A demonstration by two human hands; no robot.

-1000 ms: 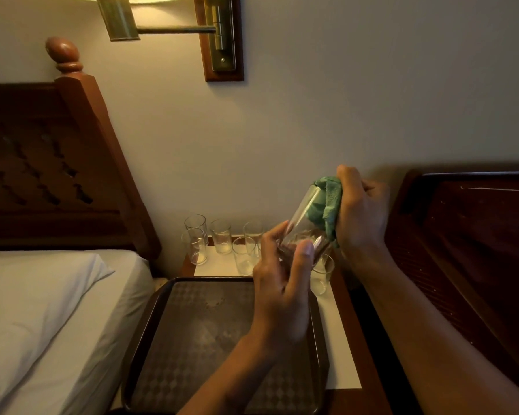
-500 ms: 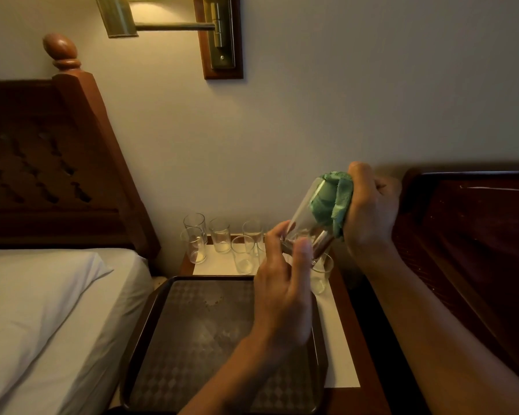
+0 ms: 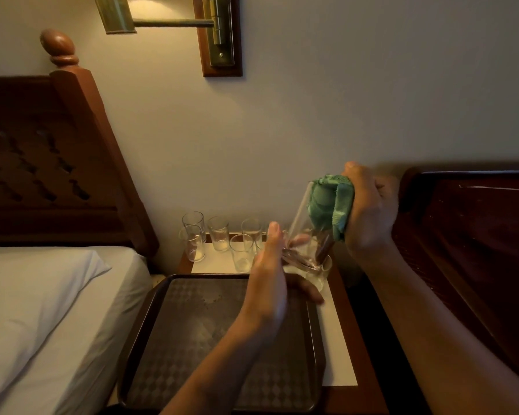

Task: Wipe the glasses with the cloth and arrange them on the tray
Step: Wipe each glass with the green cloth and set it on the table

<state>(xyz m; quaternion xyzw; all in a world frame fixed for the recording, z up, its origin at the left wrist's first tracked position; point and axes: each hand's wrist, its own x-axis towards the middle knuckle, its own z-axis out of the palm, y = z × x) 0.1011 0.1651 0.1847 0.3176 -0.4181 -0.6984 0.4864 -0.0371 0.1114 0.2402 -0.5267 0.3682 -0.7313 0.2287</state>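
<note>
My left hand (image 3: 268, 283) grips the base of a clear glass (image 3: 304, 235) that is tilted, mouth up and to the right, above the far right corner of the tray. My right hand (image 3: 369, 217) is shut on a green cloth (image 3: 330, 206), which is stuffed into the glass's mouth. Several more clear glasses (image 3: 219, 238) stand upright in a cluster on the white mat at the back of the nightstand. The dark brown tray (image 3: 168, 339) with a diamond pattern lies in front of them and holds no glasses.
The wooden nightstand (image 3: 363, 369) stands between a bed with white sheets (image 3: 42, 310) on the left and a dark wooden headboard (image 3: 468, 235) on the right. A brass wall lamp (image 3: 216, 28) hangs above. One glass (image 3: 322, 272) stands right under the held one.
Both hands have shifted slightly right and up with the glass, and the glass has turned more upright. The cloth stays inside the glass's mouth.
</note>
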